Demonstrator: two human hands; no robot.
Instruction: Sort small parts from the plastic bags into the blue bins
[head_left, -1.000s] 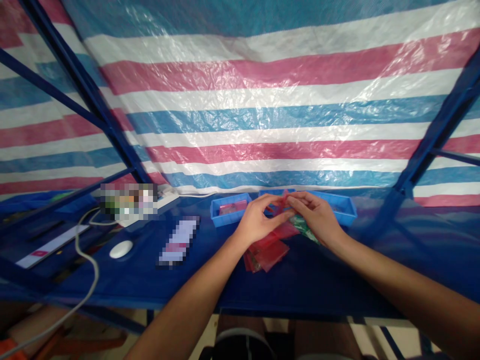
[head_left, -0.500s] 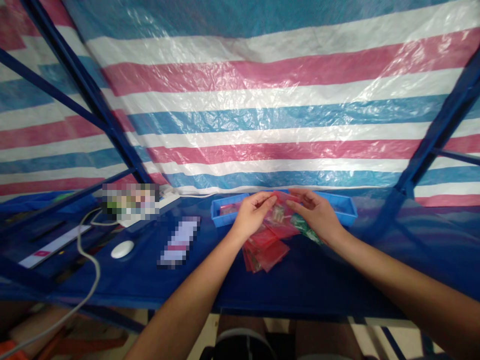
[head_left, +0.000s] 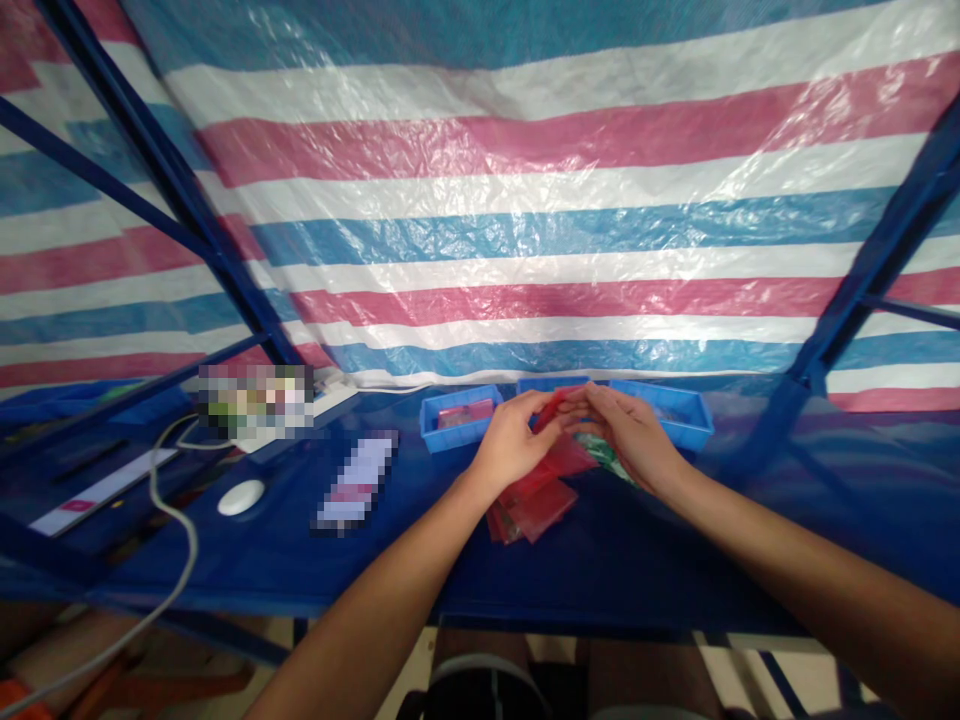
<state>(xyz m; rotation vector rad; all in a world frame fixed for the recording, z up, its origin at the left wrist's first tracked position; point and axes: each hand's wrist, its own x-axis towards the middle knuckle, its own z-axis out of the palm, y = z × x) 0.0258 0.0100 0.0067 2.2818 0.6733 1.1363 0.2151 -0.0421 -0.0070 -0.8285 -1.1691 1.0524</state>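
Observation:
My left hand (head_left: 514, 440) and my right hand (head_left: 630, 435) meet above the blue table, and the fingertips of both pinch a small red plastic bag (head_left: 551, 408) between them. Under the hands lies a loose pile of red bags (head_left: 536, 503). A green bag (head_left: 609, 457) lies half hidden below my right hand. Behind the hands stand three blue trays: a left tray (head_left: 459, 417) with pink items inside, a middle one (head_left: 541, 385) mostly hidden, and a right one (head_left: 675, 410).
A white mouse (head_left: 241, 497) and its cable (head_left: 176, 520) lie at the left, beside a flat white strip (head_left: 94, 492). Two blurred objects sit left of the trays. A striped tarp (head_left: 525, 200) closes the back. Blue frame bars (head_left: 862, 270) flank the table.
Half a second ago the hands held the red bag spread open between them; now they have come together and the bag is pinched small between the fingertips.

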